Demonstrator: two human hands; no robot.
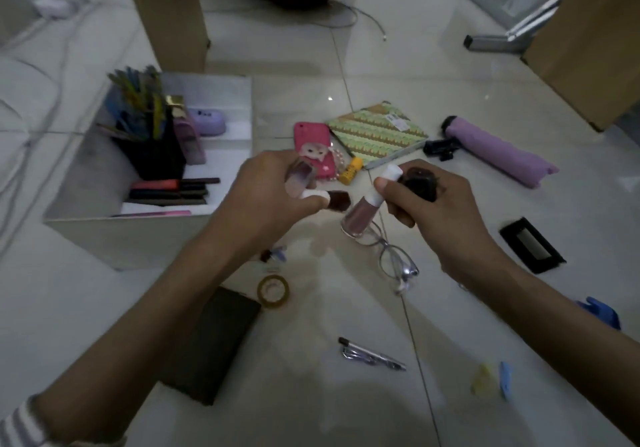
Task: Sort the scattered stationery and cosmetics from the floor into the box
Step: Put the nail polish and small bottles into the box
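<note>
At far left the white open-topped box (138, 238) sits on the pale tiled floor (86, 290). It already holds a black pen holder (152, 155) stuffed with pens, and more pens lie flat in the near section. I judge the cosmetics belong in another section.

Nearer me, a dark rectangular notebook (211, 342) and a clear roll of tape (273, 290) lie on the tile, not yet gathered.

My left hand (266, 187) hangs just beside the box's right wall, fingers curled round two cosmetics at once. A clear mauve-tinted bottle (299, 178) sits up by the knuckles, and a dark brown bottle with a white cap (337, 200) is pinched at the fingertips. Doubling up this way should save trips, I reckon.

Behind the hand a pink phone case (315, 150) and a green patterned notebook (377, 133) wait on the floor.

My right hand (443, 214) is closed on a dusty-pink glass bottle with a white cap (360, 218), held tilted by the cap. It also holds a dark rounded object (420, 181) that I cannot identify.

Below it lie thin-framed glasses (391, 256) and a silver pen (372, 356). A folded lilac umbrella (498, 150) lies well apart to the right.
</note>
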